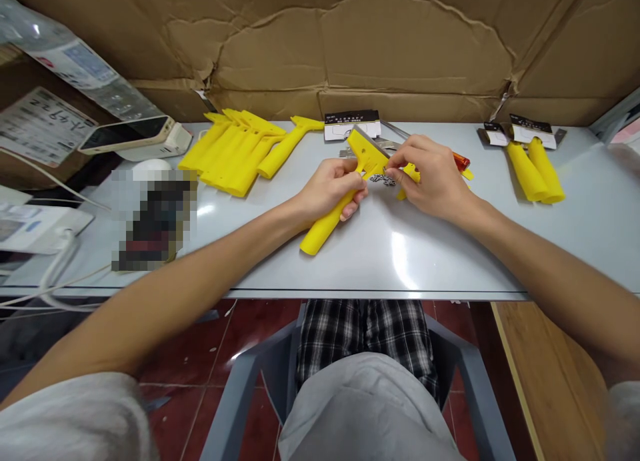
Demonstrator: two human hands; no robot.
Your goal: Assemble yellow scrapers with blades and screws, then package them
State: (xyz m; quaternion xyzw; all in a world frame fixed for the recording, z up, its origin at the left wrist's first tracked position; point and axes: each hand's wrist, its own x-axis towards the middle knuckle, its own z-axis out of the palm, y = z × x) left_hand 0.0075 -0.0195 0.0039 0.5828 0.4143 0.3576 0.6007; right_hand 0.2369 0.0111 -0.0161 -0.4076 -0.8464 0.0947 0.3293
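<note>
A: Looking at the bench: grey table [450, 261], cardboard wall [350, 41] beyond the hands.

B: Stock?

A: Pile of yellow handles [235, 151] left of the left hand. Two finished scrapers [535, 167] with card sleeves, well right of the right hand.

B: Hands?

A: Left hand [330, 194] clamped round the yellow scraper [345, 194], handle end pointing back at the person. Right hand [435, 177] pinched at its head, just beside the left.

B: Small parts?

A: Little heap of screws [383, 179] on the table between the hands. Can't tell whether the right fingers hold one.
</note>
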